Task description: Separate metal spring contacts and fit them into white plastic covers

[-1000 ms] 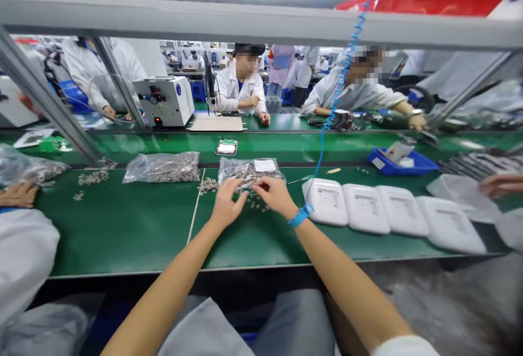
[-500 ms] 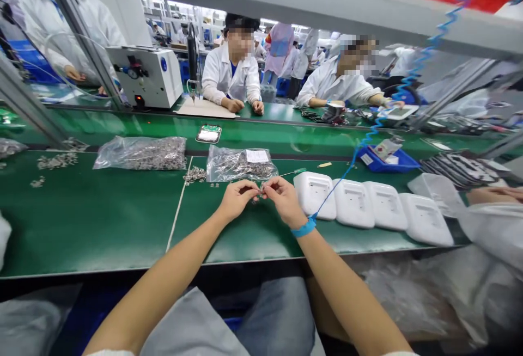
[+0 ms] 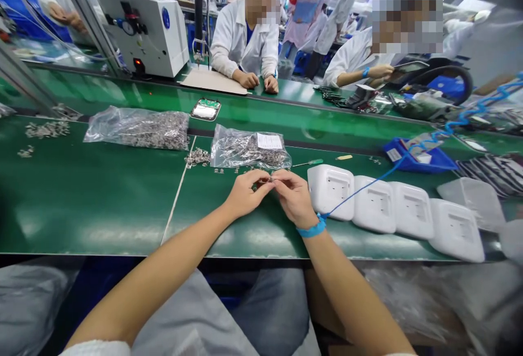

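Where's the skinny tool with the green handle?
In the head view, the skinny tool lies right of centre, beyond the right hand, just right of the labelled bag and behind the leftmost white case.

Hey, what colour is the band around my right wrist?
The flat wristband is bright blue; it shows best in the head view, the only one.

In my head view, the bare left hand (image 3: 246, 195) and bare right hand (image 3: 295, 198) pinch a small silvery metal part (image 3: 268, 180) between them over the green tabletop (image 3: 114, 198). I see a clear plastic bag (image 3: 220, 149) of metal pieces (image 3: 261, 158) beyond, and four white, rounded-square plastic housings (image 3: 373, 212) lined up on the right.
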A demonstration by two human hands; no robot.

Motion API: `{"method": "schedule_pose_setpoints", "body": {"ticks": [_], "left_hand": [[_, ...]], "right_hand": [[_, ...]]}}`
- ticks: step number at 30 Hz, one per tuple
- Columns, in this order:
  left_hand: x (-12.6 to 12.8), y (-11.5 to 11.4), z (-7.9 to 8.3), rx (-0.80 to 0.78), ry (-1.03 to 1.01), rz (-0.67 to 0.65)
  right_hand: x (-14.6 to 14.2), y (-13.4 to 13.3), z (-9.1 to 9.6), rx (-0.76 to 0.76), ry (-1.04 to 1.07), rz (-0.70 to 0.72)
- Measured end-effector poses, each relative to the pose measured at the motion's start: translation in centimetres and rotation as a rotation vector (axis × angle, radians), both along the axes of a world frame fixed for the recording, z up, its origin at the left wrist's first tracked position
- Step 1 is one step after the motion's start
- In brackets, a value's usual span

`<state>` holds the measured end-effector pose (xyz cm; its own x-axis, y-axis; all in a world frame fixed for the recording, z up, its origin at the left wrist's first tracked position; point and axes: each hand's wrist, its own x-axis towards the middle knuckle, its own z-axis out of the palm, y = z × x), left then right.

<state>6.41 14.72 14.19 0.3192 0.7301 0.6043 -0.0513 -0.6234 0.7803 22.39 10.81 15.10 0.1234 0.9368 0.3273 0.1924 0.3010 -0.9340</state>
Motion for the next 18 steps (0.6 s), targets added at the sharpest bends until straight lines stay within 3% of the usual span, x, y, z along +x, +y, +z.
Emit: {"method": "schedule_pose_setpoints", "body": {"ticks": [5, 8, 13, 16, 18], "left_hand": [[-0.4, 0.2, -0.4, 0.214, 0.134, 0.182], [-0.4, 0.2, -0.8, 0.340, 0.283, 0.258], [-0.1, 0.0, -1.2, 0.317, 0.319, 0.274], [0.0, 0.0, -1.0, 0.278, 0.298, 0.232], [0.0, 0.1, -0.7, 0.243, 0.271, 0.208]], "right_hand": [[-0.6, -1.1, 0.6, 0.031, -0.004, 0.022], [-1.3, -1.6, 0.6, 0.072, -0.156, -0.064], [-1.7, -1.6, 0.2, 0.113, -0.400, -0.197], [-1.1, -1.3, 0.1, 0.116, -0.372, -0.207], [-0.5, -1.1, 0.1, 0.058, -0.223, -0.151]]}}
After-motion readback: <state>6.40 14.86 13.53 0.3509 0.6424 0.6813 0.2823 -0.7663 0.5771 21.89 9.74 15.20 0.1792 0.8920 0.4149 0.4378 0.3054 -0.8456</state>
